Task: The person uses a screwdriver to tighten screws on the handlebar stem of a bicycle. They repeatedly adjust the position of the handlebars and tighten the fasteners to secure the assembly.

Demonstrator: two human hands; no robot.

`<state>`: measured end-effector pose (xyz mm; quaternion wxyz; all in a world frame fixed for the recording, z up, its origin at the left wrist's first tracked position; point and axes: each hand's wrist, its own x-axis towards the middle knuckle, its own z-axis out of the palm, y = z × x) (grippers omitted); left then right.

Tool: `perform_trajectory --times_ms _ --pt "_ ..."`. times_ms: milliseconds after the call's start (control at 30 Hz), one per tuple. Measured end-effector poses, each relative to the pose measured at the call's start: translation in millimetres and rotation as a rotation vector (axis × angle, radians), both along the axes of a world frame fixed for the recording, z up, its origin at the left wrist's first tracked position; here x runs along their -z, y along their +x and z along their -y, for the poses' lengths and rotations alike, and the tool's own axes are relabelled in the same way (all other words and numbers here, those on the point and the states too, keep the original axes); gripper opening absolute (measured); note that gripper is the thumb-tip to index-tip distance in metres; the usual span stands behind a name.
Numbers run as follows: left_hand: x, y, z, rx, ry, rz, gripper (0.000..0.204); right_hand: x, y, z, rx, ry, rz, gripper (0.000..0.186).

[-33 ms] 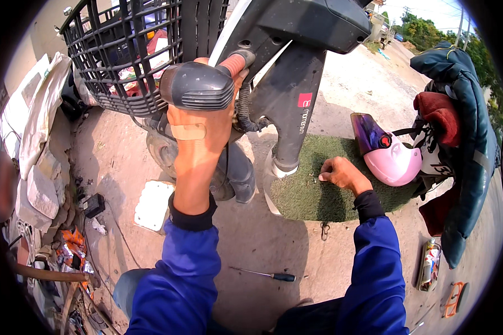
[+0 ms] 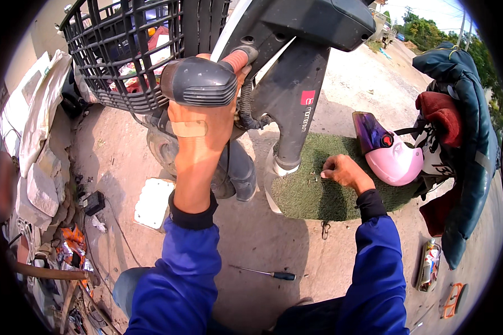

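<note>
My left hand (image 2: 198, 131), a plaster across its back, is wrapped round the handlebar (image 2: 235, 64) of a black scooter, beneath a dark ribbed end piece (image 2: 198, 84). My right hand (image 2: 342, 172) is low over the green turf-covered footboard (image 2: 299, 201), fingers pinched on something small I cannot make out. The scooter's dark stem (image 2: 290, 117) rises beside it. A pink helmet (image 2: 394, 164) with a purple visor lies at the right end of the footboard.
A black plastic basket (image 2: 123, 56) holds mixed items. A quilted cover (image 2: 458, 223) hangs at the right. Rubble and sacks (image 2: 42, 190) lie left. On the ground are a screwdriver (image 2: 279, 276), a white board (image 2: 151, 201), a black box (image 2: 94, 202) and a bottle (image 2: 430, 265).
The upper scooter has shifted very slightly to the right with my left hand on it. My right hand has moved slightly right and up.
</note>
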<state>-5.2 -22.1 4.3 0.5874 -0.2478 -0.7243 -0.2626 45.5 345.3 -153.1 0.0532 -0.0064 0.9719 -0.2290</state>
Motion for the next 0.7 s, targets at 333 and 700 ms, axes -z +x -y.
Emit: perform_trajectory --times_ms 333,700 --pt "4 -2 -5 0.114 0.085 0.013 0.019 -36 0 -7 0.158 -0.167 -0.295 0.021" --pt "-1 6 -5 0.074 0.057 0.071 0.020 -85 -12 34 0.187 -0.681 -0.845 0.022"
